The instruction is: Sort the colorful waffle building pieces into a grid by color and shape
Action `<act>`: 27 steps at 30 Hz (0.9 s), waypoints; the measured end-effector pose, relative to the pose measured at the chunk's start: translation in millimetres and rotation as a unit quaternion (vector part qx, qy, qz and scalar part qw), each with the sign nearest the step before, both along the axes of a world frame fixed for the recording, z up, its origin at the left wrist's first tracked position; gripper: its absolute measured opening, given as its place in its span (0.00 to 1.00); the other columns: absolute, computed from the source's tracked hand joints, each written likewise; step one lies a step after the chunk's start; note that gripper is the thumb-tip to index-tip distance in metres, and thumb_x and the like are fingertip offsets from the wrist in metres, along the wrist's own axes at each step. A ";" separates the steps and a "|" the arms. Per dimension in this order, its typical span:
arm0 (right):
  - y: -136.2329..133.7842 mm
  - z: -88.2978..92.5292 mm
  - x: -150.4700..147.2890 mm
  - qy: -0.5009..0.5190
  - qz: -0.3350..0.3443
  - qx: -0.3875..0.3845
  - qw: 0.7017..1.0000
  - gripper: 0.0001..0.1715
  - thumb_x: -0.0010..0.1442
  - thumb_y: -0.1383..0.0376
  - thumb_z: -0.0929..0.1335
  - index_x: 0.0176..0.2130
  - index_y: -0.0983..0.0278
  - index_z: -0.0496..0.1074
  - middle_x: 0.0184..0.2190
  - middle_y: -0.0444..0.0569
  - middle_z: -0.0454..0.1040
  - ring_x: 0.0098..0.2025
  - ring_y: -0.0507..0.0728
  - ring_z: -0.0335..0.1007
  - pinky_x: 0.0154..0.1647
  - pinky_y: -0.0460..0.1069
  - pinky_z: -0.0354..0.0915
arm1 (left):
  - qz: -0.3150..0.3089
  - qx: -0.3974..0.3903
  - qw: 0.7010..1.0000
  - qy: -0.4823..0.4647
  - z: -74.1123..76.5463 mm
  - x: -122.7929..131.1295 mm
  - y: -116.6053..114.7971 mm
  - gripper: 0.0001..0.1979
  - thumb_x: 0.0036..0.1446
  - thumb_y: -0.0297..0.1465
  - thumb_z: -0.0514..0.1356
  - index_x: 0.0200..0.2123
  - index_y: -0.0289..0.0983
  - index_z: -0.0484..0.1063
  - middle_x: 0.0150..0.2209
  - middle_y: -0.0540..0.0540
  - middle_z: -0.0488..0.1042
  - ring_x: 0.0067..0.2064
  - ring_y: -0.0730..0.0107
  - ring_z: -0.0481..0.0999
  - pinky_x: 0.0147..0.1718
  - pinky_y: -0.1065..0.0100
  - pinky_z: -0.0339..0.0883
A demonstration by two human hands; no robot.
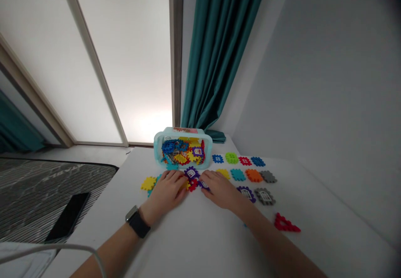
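Note:
My left hand point(164, 191), with a black watch point(137, 222) on its wrist, and my right hand point(219, 189) lie on the white table, fingertips nearly meeting. Between them are a red waffle tile point(193, 185) and a purple window tile point(191, 173). My right fingertips touch another purple tile point(203, 184), and a yellow tile point(148, 183) lies left of my left hand. A clear plastic box point(156, 148) of mixed tiles lies on its side just beyond. Several coloured tiles stand in rows to the right, with a red roof piece point(286, 223) nearest me.
The white table point(194, 244) ends at a wall on the right. A black phone point(67, 217) lies on a striped mattress point(25, 186) to the left. A white cable point(50, 249) crosses the lower left corner. A teal curtain point(216, 56) hangs behind.

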State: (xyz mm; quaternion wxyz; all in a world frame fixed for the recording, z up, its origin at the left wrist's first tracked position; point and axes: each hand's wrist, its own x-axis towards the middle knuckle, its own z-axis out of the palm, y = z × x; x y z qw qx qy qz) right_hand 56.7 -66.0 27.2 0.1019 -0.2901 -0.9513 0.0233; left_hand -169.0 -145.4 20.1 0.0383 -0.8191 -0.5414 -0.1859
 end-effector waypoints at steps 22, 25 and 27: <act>6.0 -2.9 7.9 -0.074 -0.054 -0.045 0.995 0.11 0.59 0.68 0.68 0.44 0.64 0.68 0.44 0.55 0.72 0.48 0.64 0.67 0.50 0.55 0.59 | -0.003 0.028 0.999 -0.016 -19.4 9.0 -2.9 0.13 0.65 0.31 0.56 0.52 0.41 0.71 0.53 0.42 0.74 0.54 0.56 0.72 0.52 0.55 0.64; 8.0 -4.4 10.5 -0.069 -0.039 -0.052 0.995 0.11 0.58 0.70 0.67 0.43 0.64 0.68 0.43 0.54 0.72 0.48 0.63 0.67 0.48 0.54 0.60 | -0.003 0.030 1.000 -0.007 -17.9 9.5 -4.0 0.13 0.66 0.32 0.56 0.52 0.41 0.72 0.53 0.43 0.74 0.53 0.57 0.72 0.52 0.55 0.64; 8.6 -5.7 10.5 -0.064 -0.033 -0.054 0.996 0.11 0.57 0.70 0.67 0.42 0.63 0.67 0.43 0.54 0.72 0.47 0.63 0.67 0.47 0.53 0.60 | -0.002 0.029 1.000 0.002 -17.4 10.2 -4.9 0.12 0.66 0.33 0.56 0.51 0.41 0.72 0.52 0.42 0.74 0.52 0.57 0.72 0.52 0.54 0.64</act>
